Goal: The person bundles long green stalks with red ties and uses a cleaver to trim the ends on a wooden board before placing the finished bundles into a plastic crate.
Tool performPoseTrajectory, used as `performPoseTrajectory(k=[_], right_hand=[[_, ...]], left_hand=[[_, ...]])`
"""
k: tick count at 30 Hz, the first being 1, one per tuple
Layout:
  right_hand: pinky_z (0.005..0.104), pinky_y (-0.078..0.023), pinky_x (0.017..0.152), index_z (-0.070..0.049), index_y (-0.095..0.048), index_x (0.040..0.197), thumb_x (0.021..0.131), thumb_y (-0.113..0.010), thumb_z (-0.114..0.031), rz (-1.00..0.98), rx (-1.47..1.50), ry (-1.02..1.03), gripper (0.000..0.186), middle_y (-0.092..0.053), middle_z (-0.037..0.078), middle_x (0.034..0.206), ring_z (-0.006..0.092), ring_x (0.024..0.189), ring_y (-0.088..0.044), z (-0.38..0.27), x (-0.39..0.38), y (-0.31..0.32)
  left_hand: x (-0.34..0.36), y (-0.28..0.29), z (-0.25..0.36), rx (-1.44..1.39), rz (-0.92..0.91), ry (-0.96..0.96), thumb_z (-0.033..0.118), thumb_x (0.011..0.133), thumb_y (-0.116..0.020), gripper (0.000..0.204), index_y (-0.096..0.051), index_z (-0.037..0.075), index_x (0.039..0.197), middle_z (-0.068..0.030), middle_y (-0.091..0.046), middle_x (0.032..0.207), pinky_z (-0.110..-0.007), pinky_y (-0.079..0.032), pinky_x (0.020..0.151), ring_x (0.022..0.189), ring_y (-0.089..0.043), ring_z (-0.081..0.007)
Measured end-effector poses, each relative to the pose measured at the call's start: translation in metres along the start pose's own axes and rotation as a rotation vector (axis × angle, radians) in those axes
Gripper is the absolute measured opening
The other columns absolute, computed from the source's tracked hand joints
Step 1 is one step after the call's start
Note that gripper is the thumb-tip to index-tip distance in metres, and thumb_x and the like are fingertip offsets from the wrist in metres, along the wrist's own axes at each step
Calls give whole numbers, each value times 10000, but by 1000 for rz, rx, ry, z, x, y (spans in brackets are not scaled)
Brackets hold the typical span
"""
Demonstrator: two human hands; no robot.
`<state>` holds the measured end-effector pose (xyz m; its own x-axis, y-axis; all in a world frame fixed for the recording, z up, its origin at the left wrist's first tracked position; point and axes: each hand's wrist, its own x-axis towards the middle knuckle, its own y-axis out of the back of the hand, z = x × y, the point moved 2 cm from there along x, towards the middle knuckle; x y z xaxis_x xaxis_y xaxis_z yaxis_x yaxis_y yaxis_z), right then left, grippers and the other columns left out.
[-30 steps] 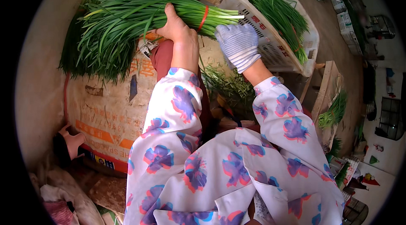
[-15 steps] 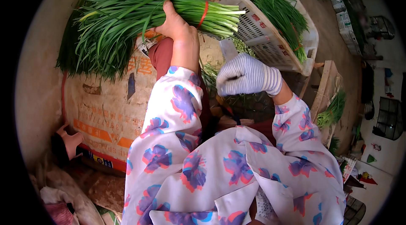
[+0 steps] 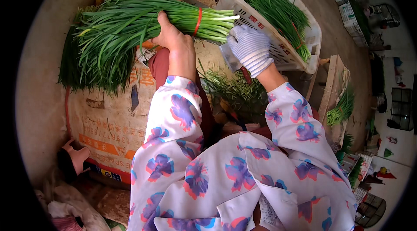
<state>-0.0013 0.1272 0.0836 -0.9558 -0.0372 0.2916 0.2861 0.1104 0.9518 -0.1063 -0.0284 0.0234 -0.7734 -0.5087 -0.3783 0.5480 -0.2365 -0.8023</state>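
My bare left hand [image 3: 174,40] is closed round a thick bunch of garlic chives [image 3: 134,14], its thumb on top. A red band [image 3: 198,21] ties the bunch near its pale cut ends, which point right. My right hand [image 3: 251,48], in a striped knit glove, is closed on a knife [image 3: 229,58]. The broad metal blade shows left of the glove and a bit of dark red handle below it. The gloved fingers are right at the stem ends; whether they touch them I cannot tell. Chive trimmings [image 3: 234,87] lie in a heap below the right hand.
A white plastic crate [image 3: 278,42] with banded chives stands at the far right. More chives [image 3: 71,66] lie on the left, on a printed sack-like cover [image 3: 113,113]. Another small bunch [image 3: 341,109] rests by a wooden board [image 3: 328,92]. A pink stool-like object [image 3: 76,157] is at lower left.
My right hand has moved up and forward with the knife, from below the bunch to the stem ends. The bunch in my left hand appears slightly lower and farther left.
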Motion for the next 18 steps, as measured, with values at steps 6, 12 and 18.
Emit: performPoseTrajectory(k=[6, 12, 18], right_hand=[[423, -521, 630, -89, -651, 732, 744, -619, -220, -179, -111, -78, 136, -653, 139, 775, 336, 693, -637, -11, 19, 2], [307, -485, 550, -20, -594, 662, 700, -633, -70, -115, 1030, 37, 74, -615, 61, 656, 202, 592, -595, -19, 2, 23], [227, -445, 544, 7, -670, 803, 757, -571, -11, -744, 1530, 67, 111, -603, 47, 697, 97, 624, -580, 25, -54, 68]], left_hand=[[0, 2, -1, 34, -143, -187, 5, 823, -687, 611, -352, 3, 1334, -119, -529, 1267, -349, -538, 903, 1035, -584, -226], [-4, 0, -1, 36, -13, -75, 40, 815, -708, 638, -341, 5, 1335, -130, -532, 1264, -355, -534, 916, 1038, -585, -240], [18, 3, -7, -17, -83, 148, 211, 888, -634, 417, -487, 30, 1234, -100, -603, 1185, -412, -508, 932, 1052, -594, -266]])
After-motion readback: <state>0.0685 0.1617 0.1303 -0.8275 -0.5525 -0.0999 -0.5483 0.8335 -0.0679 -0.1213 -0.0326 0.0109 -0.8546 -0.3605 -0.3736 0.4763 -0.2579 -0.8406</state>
